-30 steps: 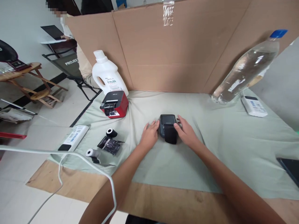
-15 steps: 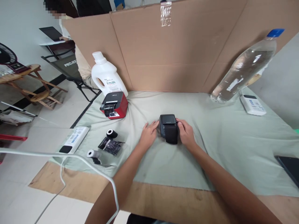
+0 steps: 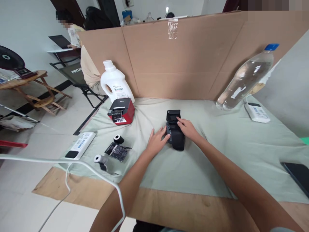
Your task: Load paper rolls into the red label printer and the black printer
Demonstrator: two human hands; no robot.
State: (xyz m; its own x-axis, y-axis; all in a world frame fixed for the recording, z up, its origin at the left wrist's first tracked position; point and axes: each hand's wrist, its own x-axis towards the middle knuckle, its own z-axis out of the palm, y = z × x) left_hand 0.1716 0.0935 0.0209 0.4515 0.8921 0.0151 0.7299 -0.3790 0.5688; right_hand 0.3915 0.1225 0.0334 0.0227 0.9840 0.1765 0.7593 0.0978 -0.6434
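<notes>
A small black label printer (image 3: 170,132) stands on the green cloth in front of me, its lid (image 3: 173,115) swung up and back. A wide black label strip (image 3: 178,138) hangs over its front. My left hand (image 3: 156,141) lies along the printer's left side with fingers spread, the thumb touching the body. At the right, the fingertips of my right hand (image 3: 187,127) touch the raised lid near its hinge; that hand's fingers are stretched out. The printer's inside is partly hidden by the strip and my fingers.
A red and black label printer (image 3: 122,111), a white jug (image 3: 117,83), label rolls (image 3: 118,139) and a power strip (image 3: 80,145) stand at the left. A water bottle (image 3: 246,80) leans on the cardboard panel (image 3: 181,61). A phone (image 3: 295,175) lies right. A white cable (image 3: 96,174) crosses lower left.
The printer's lid was down and is now raised. My right hand has moved from the printer's right side up onto the lid. My left fingers have spread beside the body. The view has shifted slightly.
</notes>
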